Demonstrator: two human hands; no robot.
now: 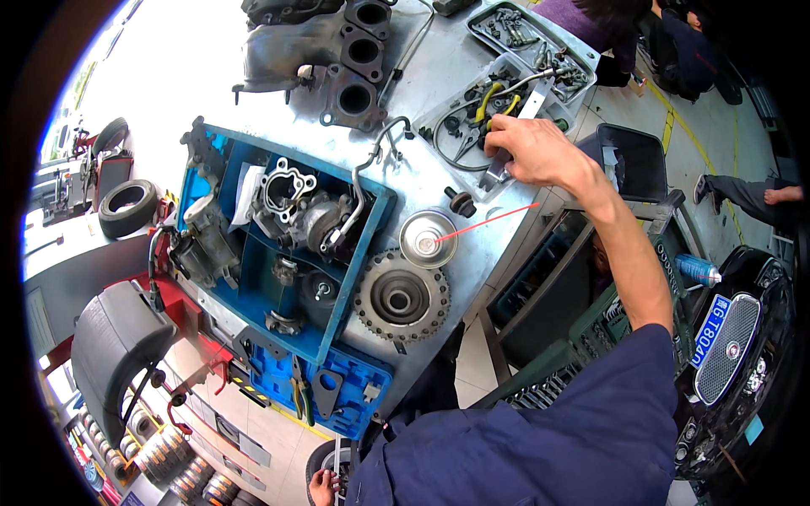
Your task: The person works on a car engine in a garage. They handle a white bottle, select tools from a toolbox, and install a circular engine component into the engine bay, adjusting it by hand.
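My right hand [533, 153] reaches over a clear plastic bin [553, 111] at the far right of the metal bench. Its fingers are closed on a flat silver metal tool [533, 101], whose exact kind I cannot make out. Beside the fingers, the bin holds yellow-handled pliers [487, 101], a hose and small parts. My left hand [322, 487] is low at the bottom edge, closed on a thin pale strip [337, 460]. Nearer on the bench stand a spray can [428, 243] with a red straw [489, 221] and a large toothed gear [402, 295].
A blue divided crate [337, 295] holds engine parts. An exhaust manifold [295, 55] lies at the back, and a tray of bolts [481, 25] at the far right. Below are a blue tool case [354, 358] and a black bin [624, 139]. Other people are at the upper right.
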